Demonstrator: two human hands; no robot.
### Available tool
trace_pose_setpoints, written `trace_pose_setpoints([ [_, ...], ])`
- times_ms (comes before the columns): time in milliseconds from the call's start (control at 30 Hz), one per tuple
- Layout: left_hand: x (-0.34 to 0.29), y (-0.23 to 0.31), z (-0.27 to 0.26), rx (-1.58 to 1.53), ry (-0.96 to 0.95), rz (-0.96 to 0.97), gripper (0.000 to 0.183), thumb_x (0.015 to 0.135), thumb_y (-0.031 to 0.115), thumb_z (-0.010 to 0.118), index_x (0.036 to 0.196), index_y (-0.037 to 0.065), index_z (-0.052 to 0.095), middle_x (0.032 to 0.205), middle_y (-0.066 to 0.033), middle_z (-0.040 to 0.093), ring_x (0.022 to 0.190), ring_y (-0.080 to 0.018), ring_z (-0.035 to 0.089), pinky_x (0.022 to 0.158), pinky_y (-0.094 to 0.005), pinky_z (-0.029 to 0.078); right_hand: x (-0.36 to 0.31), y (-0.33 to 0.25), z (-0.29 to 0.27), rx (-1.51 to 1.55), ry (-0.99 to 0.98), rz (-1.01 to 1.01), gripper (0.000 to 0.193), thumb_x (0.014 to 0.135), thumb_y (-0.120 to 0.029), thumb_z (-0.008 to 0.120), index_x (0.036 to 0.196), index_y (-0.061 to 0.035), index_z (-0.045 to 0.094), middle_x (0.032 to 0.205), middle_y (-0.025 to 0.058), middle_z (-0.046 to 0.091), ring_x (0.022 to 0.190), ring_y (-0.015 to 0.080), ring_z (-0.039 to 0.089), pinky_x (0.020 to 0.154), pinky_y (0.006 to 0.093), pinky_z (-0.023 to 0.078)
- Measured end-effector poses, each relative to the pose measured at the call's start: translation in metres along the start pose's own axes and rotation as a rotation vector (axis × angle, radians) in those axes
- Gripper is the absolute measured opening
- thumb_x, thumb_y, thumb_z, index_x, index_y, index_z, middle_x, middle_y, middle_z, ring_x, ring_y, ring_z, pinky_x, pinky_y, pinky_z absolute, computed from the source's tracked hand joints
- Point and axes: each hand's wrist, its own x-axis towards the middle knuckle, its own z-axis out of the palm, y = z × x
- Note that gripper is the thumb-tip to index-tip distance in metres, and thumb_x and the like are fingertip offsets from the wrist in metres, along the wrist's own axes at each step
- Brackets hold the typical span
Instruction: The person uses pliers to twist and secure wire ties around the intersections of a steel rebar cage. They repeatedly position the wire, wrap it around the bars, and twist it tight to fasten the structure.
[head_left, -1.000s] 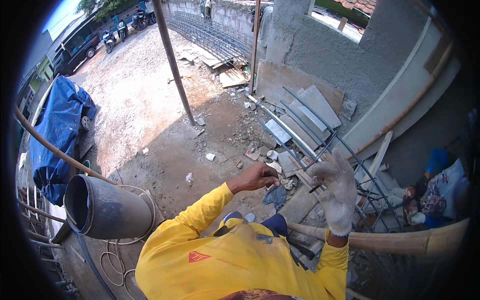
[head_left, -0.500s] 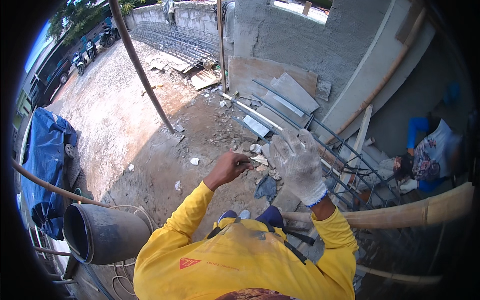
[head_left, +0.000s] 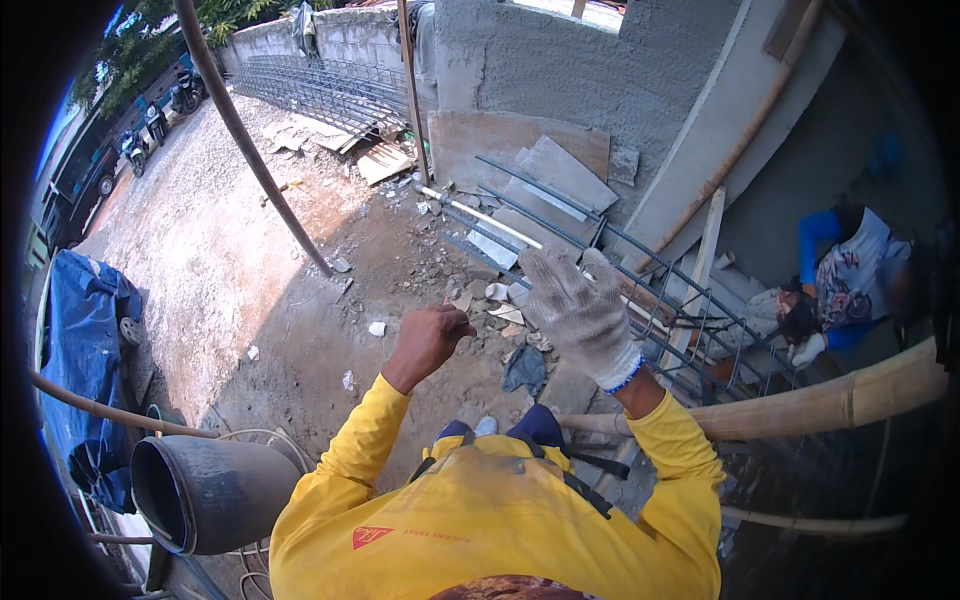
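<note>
My bare left hand [head_left: 430, 345] is raised in front of my yellow shirt [head_left: 480, 510], its fingers curled in. Anything within those fingers is too small or hidden to make out. To its right, my right hand [head_left: 580, 315] wears a pale knitted work glove with a blue-edged cuff. Its fingers are apart and nothing shows in them. Beyond the glove lie a white pipe [head_left: 490, 221] and a steel rebar cage [head_left: 690, 310]. A dark rag [head_left: 524, 369] lies on the ground between the hands.
At lower left stands a dark bucket [head_left: 215, 492], near a blue tarp [head_left: 85, 350]. A thick bamboo pole [head_left: 800, 410] crosses at right; a slanted pole [head_left: 250, 135] rises at left. Another person [head_left: 850, 270] crouches at far right. Boards [head_left: 560, 175] lean by the grey wall [head_left: 600, 90].
My view has shifted slightly, so the surroundings sit further left. My left hand has turned, showing more of its back. The gloved hand stays raised with its fingers apart.
</note>
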Motion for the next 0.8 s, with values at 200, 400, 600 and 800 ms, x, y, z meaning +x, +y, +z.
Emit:
trace_pose_setpoints([
  [200,0.006,0.003,-0.008,-0.012,0.014,-0.075,0.009,0.091,0.023,0.077,0.092,0.015,0.080,0.090,-0.0093,0.073,0.079,-0.0355,0.071,0.065,-0.0463,0.053,-0.021,0.008,0.009,0.199,-0.183,0.061,0.025,0.087,-0.016,0.071,0.112,-0.0136,0.074,0.105,0.0050,0.069,0.098,0.0260,0.069,0.088,0.0454,0.057],
  [400,0.006,-0.001,-0.011,0.051,0.056,-0.070,0.009,0.093,0.023,0.076,0.095,0.014,0.077,0.090,-0.0101,0.072,0.078,-0.0356,0.070,0.064,-0.0477,0.052,-0.028,0.006,0.015,0.297,-0.042,0.157,0.023,0.086,-0.012,0.070,0.110,-0.0103,0.072,0.095,0.0066,0.070,0.088,0.0268,0.070,0.070,0.0419,0.058],
  [600,0.009,-0.012,-0.003,0.220,0.209,-0.061,0.002,0.090,0.017,0.077,0.091,0.014,0.077,0.087,-0.0064,0.070,0.079,-0.0313,0.070,0.065,-0.0432,0.052,-0.039,-0.005,-0.014,0.765,-0.717,0.433,0.023,0.097,-0.014,0.070,0.117,-0.0030,0.073,0.091,0.0101,0.074,0.090,0.0342,0.074,0.075,0.0441,0.057],
  [800,0.012,-0.028,0.010,0.187,0.086,-0.002,0.006,0.096,0.019,0.069,0.097,0.014,0.072,0.088,-0.0069,0.069,0.086,-0.0290,0.071,0.068,-0.0437,0.054,-0.038,0.006,-0.008,0.447,-0.075,0.569,0.012,0.100,-0.014,0.064,0.105,-0.0054,0.072,0.086,0.0125,0.075,0.074,0.0356,0.075,0.063,0.0445,0.057],
])
